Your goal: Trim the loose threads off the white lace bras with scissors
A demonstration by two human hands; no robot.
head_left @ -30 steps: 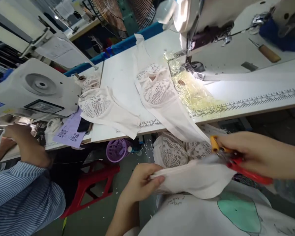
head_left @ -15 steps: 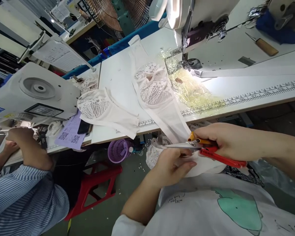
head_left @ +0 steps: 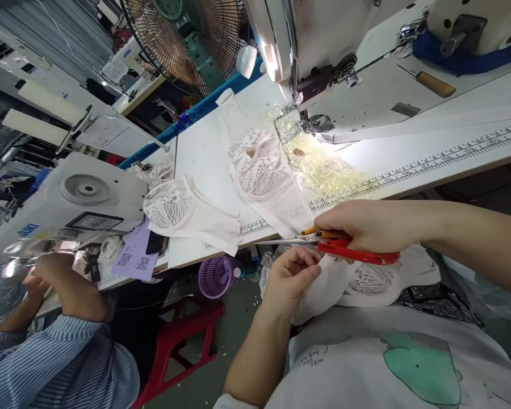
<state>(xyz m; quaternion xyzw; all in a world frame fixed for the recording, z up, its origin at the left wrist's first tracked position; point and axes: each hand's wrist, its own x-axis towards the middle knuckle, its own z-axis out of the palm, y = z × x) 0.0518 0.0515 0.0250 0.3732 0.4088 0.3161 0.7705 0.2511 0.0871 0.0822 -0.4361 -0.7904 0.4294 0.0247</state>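
In my right hand [head_left: 366, 224] is a pair of scissors with red and orange handles [head_left: 361, 253], its blades pointing left past the table edge. Just below the blades, my left hand [head_left: 286, 284] is closed, thumb against fingers, on the edge of a white lace bra [head_left: 370, 279]. That bra lies across my lap, one lace cup showing beneath the scissors. Part of it is hidden by my hands. On the table in front, another white lace bra [head_left: 262, 176] is spread out, with a white lace cup piece [head_left: 170, 205] to its left.
A sewing machine [head_left: 323, 51] stands over crumpled clear yellowish film [head_left: 323, 170]. A ruler strip [head_left: 409, 170] runs along the table's front. A wooden-handled awl [head_left: 434, 84] lies at right. At left, a co-worker's arm [head_left: 74, 287] is by another machine [head_left: 97, 193]. A purple basket [head_left: 215, 278] and red stool [head_left: 187, 341] stand below.
My view has shifted somewhat. My right hand and the scissors have moved left and up, the handles now more level. More of the bra's lace cup shows on my lap, right of my left hand.
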